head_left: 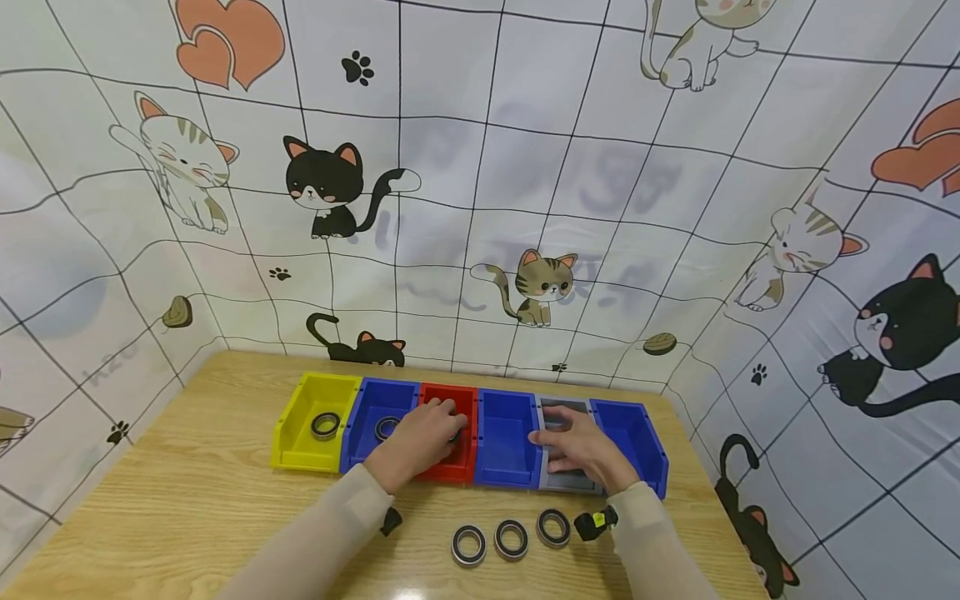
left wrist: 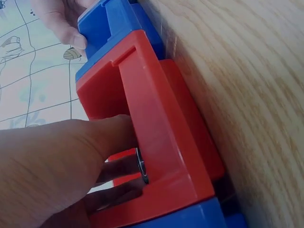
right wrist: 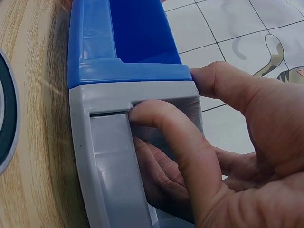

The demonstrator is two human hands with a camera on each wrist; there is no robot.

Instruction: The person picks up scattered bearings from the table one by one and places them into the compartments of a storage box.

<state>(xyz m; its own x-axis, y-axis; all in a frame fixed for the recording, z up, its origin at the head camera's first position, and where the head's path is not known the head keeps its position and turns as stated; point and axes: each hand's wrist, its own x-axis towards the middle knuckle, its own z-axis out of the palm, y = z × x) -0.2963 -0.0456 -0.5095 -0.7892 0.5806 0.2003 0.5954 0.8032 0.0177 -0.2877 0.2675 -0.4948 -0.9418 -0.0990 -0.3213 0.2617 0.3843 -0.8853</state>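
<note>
My left hand [head_left: 422,437] reaches into the red bin [head_left: 467,467], its thumb and fingers around a bearing [left wrist: 141,164]. Most of that bearing is hidden behind the bin's front wall and the fingers. My right hand [head_left: 583,450] is over the grey bin [right wrist: 114,161], nothing visible in it. In the right wrist view its thumb bends down inside the front lip, while the index fingertip lies near the edge shared with the blue bin [right wrist: 130,71]. The other fingers hang inside the grey bin.
Three bearings, a left one [head_left: 468,546], a middle one [head_left: 511,540] and a right one [head_left: 553,528], lie before the bins. The yellow bin [head_left: 288,446] holds a bearing [head_left: 325,426]; the left blue bin [head_left: 358,446] holds another [head_left: 385,427]. A right blue bin [head_left: 633,433] ends the row.
</note>
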